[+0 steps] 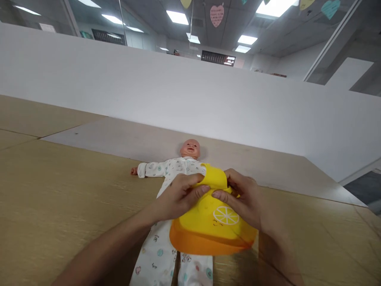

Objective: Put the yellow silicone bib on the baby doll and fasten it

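Note:
A yellow silicone bib (205, 212) with an orange catch pocket and a white lemon-slice print is held up over a baby doll (190, 149). My left hand (184, 194) pinches the bib's neck band on the left side, thumb in front. On the right, my right hand (242, 196) grips the band too, its thumb pressed on the front. Beneath the bib the doll lies on its back in a white patterned sleepsuit (160, 252), one arm stretched out to the left. The bib and my hands hide most of its torso and its other arm.
The doll lies on a wood-grain tabletop (74, 190), its head on a grey strip (125, 137) along the back. Behind rises a white partition (178, 91) with glass above it. Paper hearts (217, 16) hang on the glass.

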`<state>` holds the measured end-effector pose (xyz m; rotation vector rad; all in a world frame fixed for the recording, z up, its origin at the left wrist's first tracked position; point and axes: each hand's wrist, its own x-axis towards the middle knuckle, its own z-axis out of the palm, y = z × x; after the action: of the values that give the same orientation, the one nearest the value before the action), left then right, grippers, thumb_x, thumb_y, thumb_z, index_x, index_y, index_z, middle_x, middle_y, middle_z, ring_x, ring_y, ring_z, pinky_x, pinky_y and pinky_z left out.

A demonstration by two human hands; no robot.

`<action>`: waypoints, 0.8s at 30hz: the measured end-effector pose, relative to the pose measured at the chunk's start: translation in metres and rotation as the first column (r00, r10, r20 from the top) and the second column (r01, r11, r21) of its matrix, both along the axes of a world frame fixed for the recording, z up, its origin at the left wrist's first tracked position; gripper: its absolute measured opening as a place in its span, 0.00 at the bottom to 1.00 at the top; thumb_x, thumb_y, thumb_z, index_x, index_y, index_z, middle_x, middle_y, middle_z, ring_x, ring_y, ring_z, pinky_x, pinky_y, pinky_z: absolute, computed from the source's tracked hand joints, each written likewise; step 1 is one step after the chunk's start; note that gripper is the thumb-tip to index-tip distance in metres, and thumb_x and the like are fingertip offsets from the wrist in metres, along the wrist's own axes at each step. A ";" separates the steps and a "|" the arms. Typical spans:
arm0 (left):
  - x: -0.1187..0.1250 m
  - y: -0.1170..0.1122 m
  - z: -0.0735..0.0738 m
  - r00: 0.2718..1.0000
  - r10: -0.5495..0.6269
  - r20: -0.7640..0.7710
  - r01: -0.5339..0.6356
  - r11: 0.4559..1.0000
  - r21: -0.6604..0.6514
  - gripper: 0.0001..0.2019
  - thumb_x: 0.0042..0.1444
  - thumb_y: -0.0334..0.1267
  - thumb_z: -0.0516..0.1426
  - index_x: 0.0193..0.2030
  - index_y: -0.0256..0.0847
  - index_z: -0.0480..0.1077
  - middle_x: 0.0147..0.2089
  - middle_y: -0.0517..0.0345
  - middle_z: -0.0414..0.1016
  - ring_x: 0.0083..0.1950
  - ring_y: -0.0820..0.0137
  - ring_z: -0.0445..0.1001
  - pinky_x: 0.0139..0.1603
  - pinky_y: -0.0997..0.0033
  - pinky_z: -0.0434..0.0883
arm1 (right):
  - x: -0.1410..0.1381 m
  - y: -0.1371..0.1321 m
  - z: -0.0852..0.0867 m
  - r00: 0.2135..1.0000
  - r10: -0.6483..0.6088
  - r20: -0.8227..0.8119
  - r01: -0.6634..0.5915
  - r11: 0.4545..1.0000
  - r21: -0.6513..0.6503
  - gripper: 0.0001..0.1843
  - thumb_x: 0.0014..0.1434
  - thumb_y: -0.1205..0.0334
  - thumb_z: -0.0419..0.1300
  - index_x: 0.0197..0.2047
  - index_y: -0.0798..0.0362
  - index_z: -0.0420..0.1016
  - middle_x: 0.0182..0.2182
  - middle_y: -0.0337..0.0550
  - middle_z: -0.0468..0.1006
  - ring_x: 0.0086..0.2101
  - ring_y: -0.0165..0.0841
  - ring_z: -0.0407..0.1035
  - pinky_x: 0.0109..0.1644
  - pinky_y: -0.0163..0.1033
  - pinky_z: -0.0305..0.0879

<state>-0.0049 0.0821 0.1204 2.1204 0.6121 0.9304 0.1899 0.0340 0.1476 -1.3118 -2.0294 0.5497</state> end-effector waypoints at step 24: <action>-0.038 0.051 -0.027 0.916 0.238 0.322 -0.046 0.862 -0.505 0.14 0.45 0.46 0.62 0.33 0.36 0.74 0.27 0.57 0.74 0.25 0.69 0.71 0.24 0.72 0.69 | 0.048 0.080 -0.089 0.611 0.130 -0.781 -0.665 0.619 -0.417 0.42 0.42 0.64 0.67 0.59 0.49 0.56 0.53 0.48 0.67 0.49 0.39 0.66 0.52 0.45 0.63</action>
<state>-0.0427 0.1333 0.0930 1.4101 0.7245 1.0948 0.2381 0.1138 0.0591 -0.6939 -1.4734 1.8831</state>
